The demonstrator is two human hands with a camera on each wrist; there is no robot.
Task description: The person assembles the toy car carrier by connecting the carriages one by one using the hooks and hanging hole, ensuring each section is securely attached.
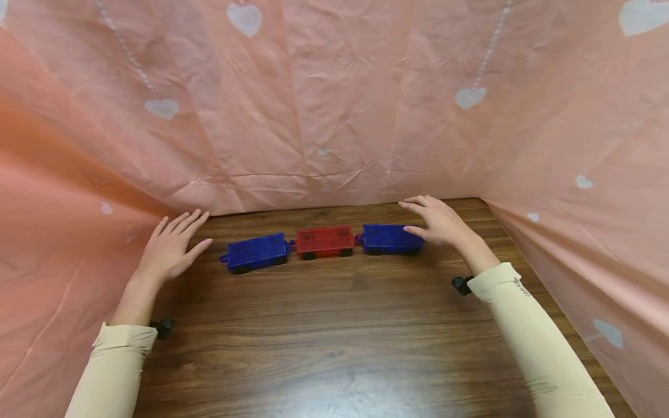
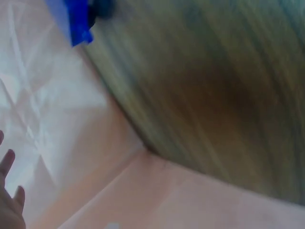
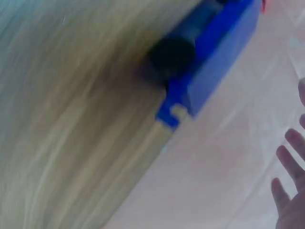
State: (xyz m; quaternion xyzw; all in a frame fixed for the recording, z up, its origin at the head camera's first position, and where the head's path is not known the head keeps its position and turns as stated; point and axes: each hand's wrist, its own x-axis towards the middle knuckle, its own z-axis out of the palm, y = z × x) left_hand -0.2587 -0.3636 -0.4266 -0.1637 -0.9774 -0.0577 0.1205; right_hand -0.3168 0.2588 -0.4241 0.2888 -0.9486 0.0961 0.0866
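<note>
Three toy train cars stand in a row on the wooden table: a blue car (image 1: 257,253) at the left, a red car (image 1: 325,241) in the middle and another blue car (image 1: 387,239) at the right. Small couplings show at the gaps between them. My left hand (image 1: 169,249) is spread, to the left of the left blue car and apart from it. The right hand (image 1: 438,222) has its fingers extended, and its thumb overlaps the right end of the right blue car in the head view. In the right wrist view a hook-shaped coupling (image 3: 169,114) sticks out from that car's end.
A pink cloth (image 1: 334,116) with white hearts hangs behind the table (image 1: 313,325) and along both sides, meeting its back edge close behind the cars. A dark wrist camera (image 1: 163,328) sits at the left wrist, and another wrist camera (image 1: 461,285) at the right.
</note>
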